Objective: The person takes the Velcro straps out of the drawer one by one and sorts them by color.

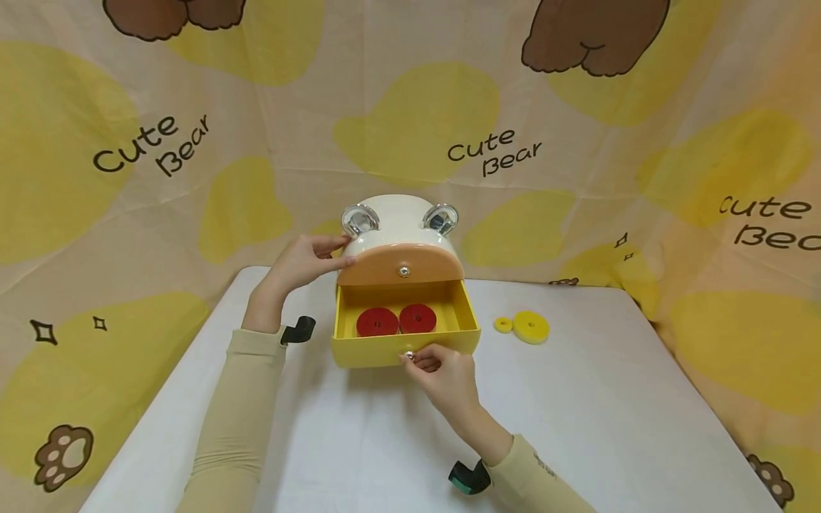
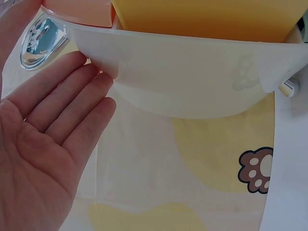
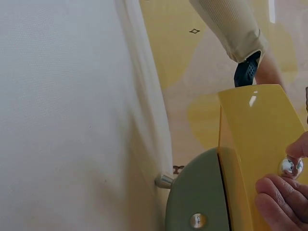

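Note:
A rounded white drawer cabinet (image 1: 399, 221) with shiny silver ears stands on the table. Its upper orange drawer (image 1: 372, 267) is closed. Below it, the yellow drawer (image 1: 365, 354) is pulled out, and two red discs (image 1: 418, 318) lie inside side by side. My right hand (image 1: 452, 381) pinches that drawer's silver knob (image 3: 290, 167) between thumb and fingers. At the cabinet's upper left side rests my left hand (image 1: 300, 265), its fingers extended against the white shell (image 2: 192, 72) in the left wrist view. A green front (image 3: 197, 195) with its own knob appears in the right wrist view.
Right of the cabinet, a large yellow disc (image 1: 531, 327) and a small yellow disc (image 1: 503, 325) lie together on the white table (image 1: 577, 399). A patterned cloth (image 1: 410, 121) hangs behind and along the sides.

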`<state>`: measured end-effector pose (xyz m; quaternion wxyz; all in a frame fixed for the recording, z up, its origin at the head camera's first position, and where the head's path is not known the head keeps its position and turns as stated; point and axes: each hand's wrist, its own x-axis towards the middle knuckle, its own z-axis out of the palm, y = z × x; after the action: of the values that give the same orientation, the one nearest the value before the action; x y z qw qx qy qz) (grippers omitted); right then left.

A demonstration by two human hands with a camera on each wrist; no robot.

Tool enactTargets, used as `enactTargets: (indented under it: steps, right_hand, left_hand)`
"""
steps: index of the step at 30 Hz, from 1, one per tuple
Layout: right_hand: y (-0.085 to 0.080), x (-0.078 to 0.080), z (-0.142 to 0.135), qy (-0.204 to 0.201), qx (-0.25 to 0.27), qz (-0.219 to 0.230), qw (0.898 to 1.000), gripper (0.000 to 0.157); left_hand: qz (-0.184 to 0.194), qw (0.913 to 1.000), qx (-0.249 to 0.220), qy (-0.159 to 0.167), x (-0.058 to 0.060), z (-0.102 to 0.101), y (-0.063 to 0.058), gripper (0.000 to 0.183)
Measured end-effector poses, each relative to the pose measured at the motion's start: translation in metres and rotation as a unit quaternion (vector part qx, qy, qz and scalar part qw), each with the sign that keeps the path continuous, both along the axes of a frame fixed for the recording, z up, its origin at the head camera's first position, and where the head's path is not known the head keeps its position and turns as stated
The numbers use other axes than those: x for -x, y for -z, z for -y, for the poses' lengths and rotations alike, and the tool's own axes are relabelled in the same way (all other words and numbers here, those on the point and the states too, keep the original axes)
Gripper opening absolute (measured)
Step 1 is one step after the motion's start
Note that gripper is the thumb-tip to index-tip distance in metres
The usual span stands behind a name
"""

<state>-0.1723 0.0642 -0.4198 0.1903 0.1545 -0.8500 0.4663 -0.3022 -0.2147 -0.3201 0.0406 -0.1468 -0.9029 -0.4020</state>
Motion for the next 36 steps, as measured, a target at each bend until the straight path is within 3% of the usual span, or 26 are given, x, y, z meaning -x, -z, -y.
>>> enactTargets:
  steps: [36]
  right_hand:
    - [0.004, -0.011, -0.002, -0.012, -0.008, -0.057, 0.998, 0.019]
  left_hand:
    - [-0.008, 0.9999, 0.005, -0.006, 0.0, 0.0, -0.001, 0.066]
